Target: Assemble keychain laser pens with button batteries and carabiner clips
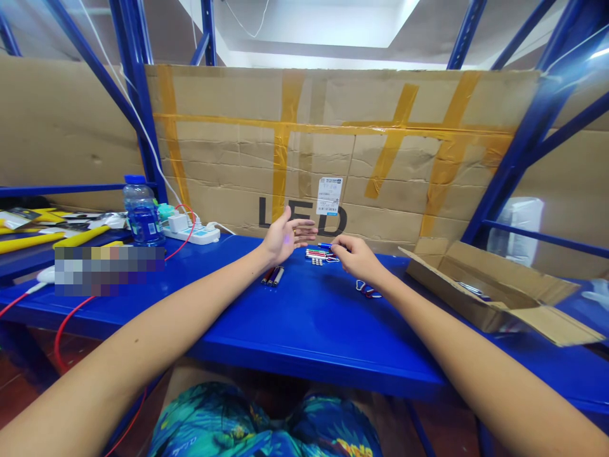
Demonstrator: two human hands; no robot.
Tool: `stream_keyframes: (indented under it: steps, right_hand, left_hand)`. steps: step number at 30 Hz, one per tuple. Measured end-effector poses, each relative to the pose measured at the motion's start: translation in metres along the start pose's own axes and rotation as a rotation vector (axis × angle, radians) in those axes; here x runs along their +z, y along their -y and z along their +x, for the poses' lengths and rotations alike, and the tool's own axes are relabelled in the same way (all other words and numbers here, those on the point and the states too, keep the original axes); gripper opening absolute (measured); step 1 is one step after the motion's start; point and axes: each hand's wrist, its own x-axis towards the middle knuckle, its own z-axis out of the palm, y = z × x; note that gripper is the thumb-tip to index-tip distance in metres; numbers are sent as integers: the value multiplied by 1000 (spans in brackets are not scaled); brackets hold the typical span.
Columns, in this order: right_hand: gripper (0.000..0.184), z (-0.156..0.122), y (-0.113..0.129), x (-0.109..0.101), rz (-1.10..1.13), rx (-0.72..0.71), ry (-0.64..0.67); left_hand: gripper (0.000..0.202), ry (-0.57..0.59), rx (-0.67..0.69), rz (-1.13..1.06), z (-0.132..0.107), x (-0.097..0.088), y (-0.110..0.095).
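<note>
Right fingers [342, 242] apparently pinch a blue tube [325, 245].

The right hand [356, 258] pinches a slim blue metallic tube [325, 245] pointing toward the open left hand [281, 241], its palm showing a violet spot [288, 239]. Slim red and silver metallic tubes [273, 277] lie just nearer the wearer than the left hand, on the blue desk [309, 324].

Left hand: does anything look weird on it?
Yes: a purple spot on the palm of the left hand. It looks odd because the rest isn't purple; perhaps it's light from the blue stick in the right hand.
</note>
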Motion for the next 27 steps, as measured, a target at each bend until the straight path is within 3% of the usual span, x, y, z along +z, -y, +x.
stream_keyframes:
  steps: [27]
  right_hand:
    - [23,1,-1,-1,-40,-51,-19]
  left_hand:
    - [78,13,-23,-31,1,-1,1]
